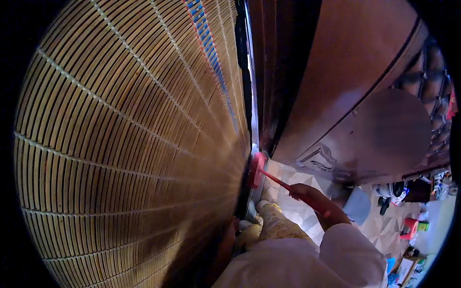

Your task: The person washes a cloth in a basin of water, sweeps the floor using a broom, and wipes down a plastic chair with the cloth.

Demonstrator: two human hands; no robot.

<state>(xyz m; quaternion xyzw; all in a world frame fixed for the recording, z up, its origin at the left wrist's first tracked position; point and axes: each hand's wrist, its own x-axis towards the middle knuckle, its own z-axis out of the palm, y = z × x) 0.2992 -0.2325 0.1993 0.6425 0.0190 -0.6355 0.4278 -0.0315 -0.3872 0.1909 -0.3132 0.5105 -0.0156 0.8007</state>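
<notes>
1 brush (257, 169) is in my right hand (300, 192): my fingers are wrapped around its red handle (277, 180), and its head sits at the mat's (120, 144) right edge, by the narrow gap before the brown panel (331, 72). My left hand (234, 226) is low by that same edge, in shadow; I can't tell whether its fingers are apart, together or clamped on something.

As I judge it, the head could wedge in the gap, because the mat's edge and the panel stand so close there. The slats at that edge could snag it if I pushed across them, and the mat might lift or fray. With only 1 hand on the handle and my arm stretched out, a snag could twist the brush in my grip.

Counting up: 2 hands, 1 brush, 1 mat with 1 blue strip (207, 45) along its right side, and 1 panel. I have on 1 pale shirt (293, 264) and 1 pair of patterned trousers (278, 224). On the floor (300, 216), towards its right edge, are 1 red stool (409, 228) and, nearer me, 1 grey thing (358, 206). The slats are too many to count.
</notes>
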